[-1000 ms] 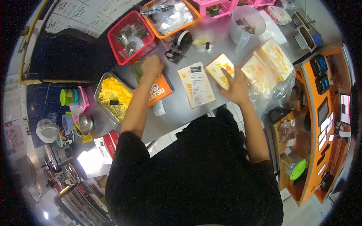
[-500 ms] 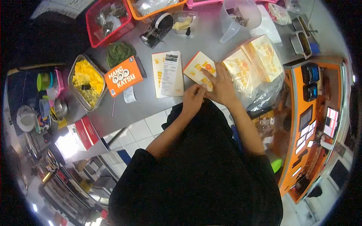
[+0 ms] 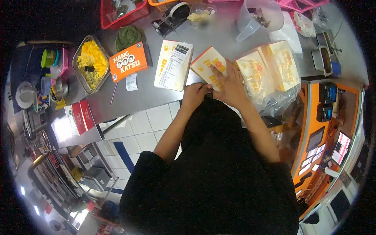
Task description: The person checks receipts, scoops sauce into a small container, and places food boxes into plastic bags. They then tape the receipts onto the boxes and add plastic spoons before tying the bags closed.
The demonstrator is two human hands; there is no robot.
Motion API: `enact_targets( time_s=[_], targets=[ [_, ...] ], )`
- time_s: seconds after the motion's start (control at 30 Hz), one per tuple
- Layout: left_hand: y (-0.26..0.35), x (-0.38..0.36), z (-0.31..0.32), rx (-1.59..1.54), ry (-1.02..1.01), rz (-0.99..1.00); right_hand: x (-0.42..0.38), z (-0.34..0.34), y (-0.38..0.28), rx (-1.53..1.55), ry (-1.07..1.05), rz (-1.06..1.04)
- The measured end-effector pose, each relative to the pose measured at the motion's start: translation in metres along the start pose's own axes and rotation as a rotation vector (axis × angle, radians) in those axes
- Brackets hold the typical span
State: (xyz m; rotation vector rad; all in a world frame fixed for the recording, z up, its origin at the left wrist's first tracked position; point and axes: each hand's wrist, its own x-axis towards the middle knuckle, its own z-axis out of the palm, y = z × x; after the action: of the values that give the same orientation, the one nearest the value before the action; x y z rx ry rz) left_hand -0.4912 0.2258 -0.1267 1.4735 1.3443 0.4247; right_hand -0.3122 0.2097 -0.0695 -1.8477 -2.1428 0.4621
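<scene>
A white box with yellow print and orange edges lies at a slant on the steel table in front of me. My right hand rests over its right side, fingers spread, the index finger lying on the printed face. At the box's near corner is my left hand, its thumb and fingers drawn together; whatever they pinch is too small to make out. To the left stands a similar box with a printed receipt on its front. Right of my hands, more printed boxes sit in a clear plastic bag.
An orange box, a paper slip and a metal tray of yellow food are at the left. Along the back stand a tape dispenser, a red basket and a clear jug. An orange counter borders the right.
The view has shifted, so the table things sit higher in the picture. Both hands remain at the slanted box, the left one still pinched at its near corner.
</scene>
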Motion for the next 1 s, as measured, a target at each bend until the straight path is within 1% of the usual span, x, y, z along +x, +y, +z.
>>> enact_targets(
  time_s=[0.07, 0.1, 0.17, 0.3, 0.37, 0.4, 0.47, 0.5, 0.53, 0.57, 0.63, 0.67, 0.7, 0.73, 0.77, 0.8, 0.83, 0.87, 0.9, 0.93, 0.97, 1.0],
  targets=[
    [0.002, 0.000, -0.004, 0.168, 0.043, 0.114, 0.001, 0.001, 0.000, -0.017, -0.010, -0.019],
    [-0.002, 0.001, -0.003, 0.160, 0.054, 0.112, 0.001, 0.002, 0.001, 0.007, -0.014, -0.016],
    [-0.009, 0.007, -0.005, 0.134, 0.117, 0.377, 0.000, 0.002, 0.001, 0.026, -0.012, -0.024],
    [-0.010, 0.009, -0.009, 0.158, 0.117, 0.432, 0.003, -0.005, -0.008, -0.020, -0.059, 0.017],
    [-0.010, 0.009, -0.007, 0.176, 0.133, 0.496, 0.004, -0.011, -0.013, -0.047, -0.092, 0.034],
    [-0.012, 0.008, -0.003, 0.167, 0.136, 0.500, 0.006, -0.012, -0.018, -0.073, -0.097, 0.057],
    [-0.020, 0.004, 0.004, 0.429, 0.239, 0.259, 0.015, -0.008, -0.027, -0.100, -0.108, 0.079],
    [-0.020, -0.005, 0.002, 0.428, 0.234, 0.260, 0.021, -0.004, -0.031, -0.113, -0.159, 0.157],
    [-0.018, -0.017, 0.001, 0.437, 0.229, 0.211, 0.025, -0.003, -0.035, -0.131, -0.199, 0.242],
    [-0.011, -0.025, 0.001, 0.443, 0.222, 0.180, 0.028, -0.004, -0.038, -0.146, -0.175, 0.264],
    [-0.003, -0.052, 0.004, 0.395, 0.073, 0.108, 0.030, -0.011, -0.036, -0.063, -0.015, 0.251],
    [0.022, -0.069, -0.001, 0.272, -0.062, 0.004, 0.030, -0.026, -0.034, 0.084, 0.011, 0.257],
    [0.045, -0.086, -0.003, 0.154, -0.200, -0.110, 0.026, -0.047, -0.035, 0.288, -0.015, 0.276],
    [0.044, -0.101, 0.015, 0.141, -0.136, 0.053, 0.019, -0.069, -0.039, 0.499, -0.049, 0.293],
    [0.044, -0.111, 0.034, 0.124, -0.071, 0.203, 0.007, -0.093, -0.042, 0.486, -0.046, 0.312],
    [0.055, -0.115, 0.044, 0.127, -0.076, 0.389, -0.006, -0.122, -0.045, 0.842, -0.065, 0.325],
    [0.077, -0.118, 0.051, 0.145, -0.020, 0.472, -0.020, -0.149, -0.048, 1.201, -0.083, 0.328],
    [0.098, -0.119, 0.061, 0.163, 0.041, 0.550, -0.039, -0.176, -0.050, 1.267, 0.005, 0.368],
    [0.102, -0.117, 0.080, 0.206, 0.051, 0.481, -0.055, -0.190, -0.046, 1.423, 0.100, 0.344],
    [0.102, -0.112, 0.098, 0.249, 0.065, 0.409, -0.077, -0.201, -0.032, 1.532, 0.112, 0.414],
    [0.100, -0.106, 0.112, 0.335, 0.281, 0.497, -0.093, -0.215, -0.036, 1.611, 0.201, 0.485],
    [0.091, -0.101, 0.120, 0.329, 0.300, 0.480, -0.108, -0.216, -0.029, 1.631, 0.288, 0.493]
  ],
)
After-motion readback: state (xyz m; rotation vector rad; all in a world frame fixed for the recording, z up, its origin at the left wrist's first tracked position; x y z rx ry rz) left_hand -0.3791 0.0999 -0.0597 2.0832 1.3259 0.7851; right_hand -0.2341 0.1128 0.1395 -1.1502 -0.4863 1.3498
